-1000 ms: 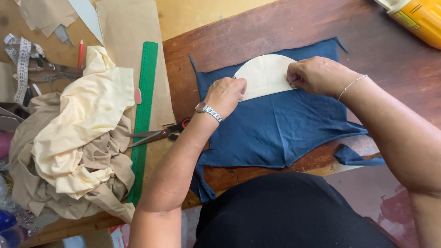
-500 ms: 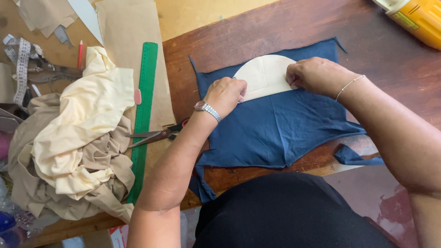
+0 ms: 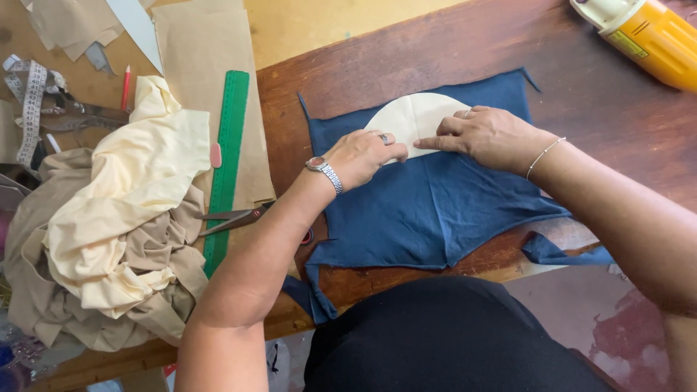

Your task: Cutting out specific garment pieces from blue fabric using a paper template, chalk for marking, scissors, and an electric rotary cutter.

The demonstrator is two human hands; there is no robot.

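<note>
Both hands sit on the cream half-round pattern piece (image 3: 414,120), which lies flat on the navy fabric (image 3: 435,203) spread over the dark wooden table (image 3: 406,51). Compared with half a second ago, the right hand (image 3: 490,136) has slid slightly left and its index finger now points along the straight lower edge of the piece, toward the left hand (image 3: 363,156). The left hand has barely shifted; it presses down at the piece's lower left corner, fingers curled and flat, gripping nothing. The right hand is also open-palmed, pressing, not pinching anything. The gap between the two hands is narrower than before, so the piece looks pinned along its straight edge, probably being aligned to the fabric, though the edge under the fingers is hidden.

Left of the fabric: scissors (image 3: 232,218) lying partly under the left forearm, a green ruler (image 3: 226,160) on brown paper (image 3: 196,65), a heap of cream and tan cloth (image 3: 123,232), and a tape measure (image 3: 29,101). A yellow bottle (image 3: 646,33) lies at the top right corner.
</note>
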